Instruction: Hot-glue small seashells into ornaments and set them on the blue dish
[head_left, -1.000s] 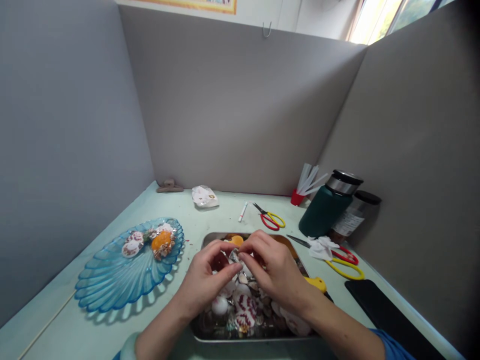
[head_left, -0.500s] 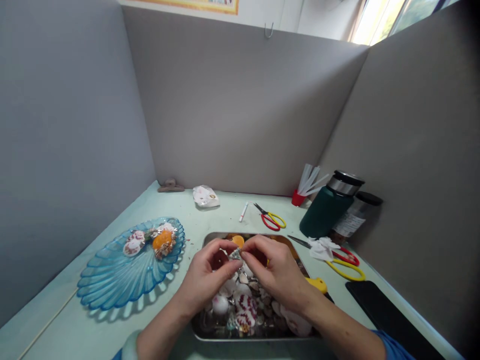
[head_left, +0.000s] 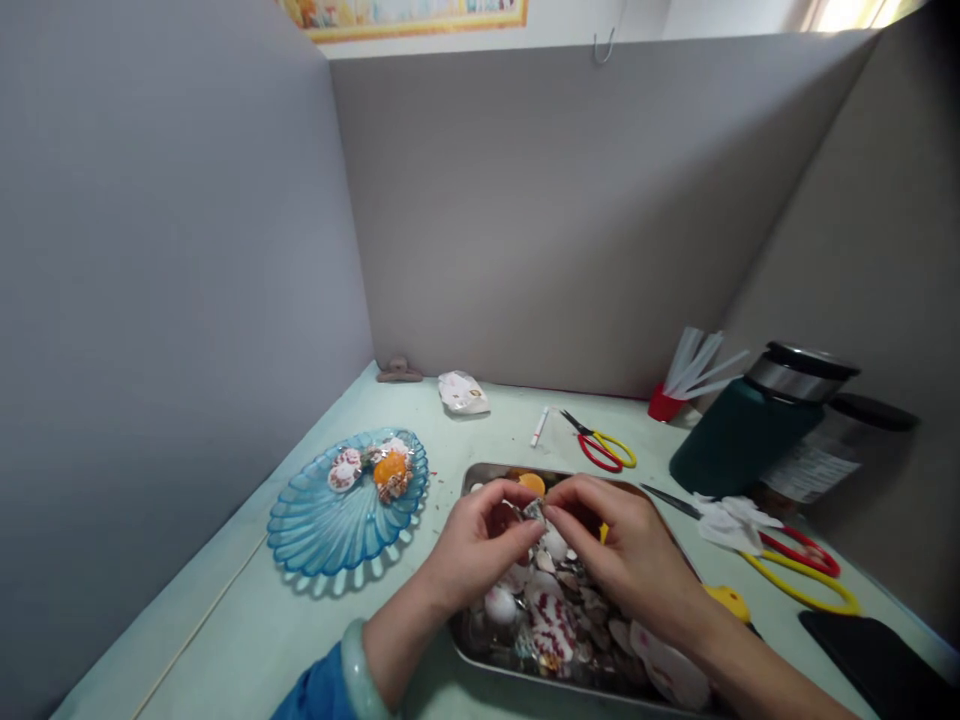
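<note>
My left hand (head_left: 484,548) and my right hand (head_left: 619,535) meet over a metal tray (head_left: 517,683), fingers pinched together. Between their fingertips is a small grey-white piece (head_left: 534,511), perhaps a bit of shell; its exact kind is too small to make out. Under them the tray holds many loose shells: a white and dark-red one (head_left: 551,625), a round white one (head_left: 500,605), and an orange one (head_left: 532,483) by the far rim. To the left, a blue scalloped plate (head_left: 322,530) bears an orange shell (head_left: 391,470) and a pale reddish-spotted shell (head_left: 346,469).
Behind the tray lie small scissors (head_left: 604,450), a thin white stick (head_left: 540,427) and a white packet (head_left: 463,393). At right are larger scissors (head_left: 806,580) under crumpled tissue (head_left: 731,522), a green bottle (head_left: 742,435), a jar (head_left: 817,465), a red cup of white sticks (head_left: 664,403) and a black flat object (head_left: 877,660).
The camera has turned left, so everything sits further right in the picture. Both hands keep the same pinch around the small piece above the tray.
</note>
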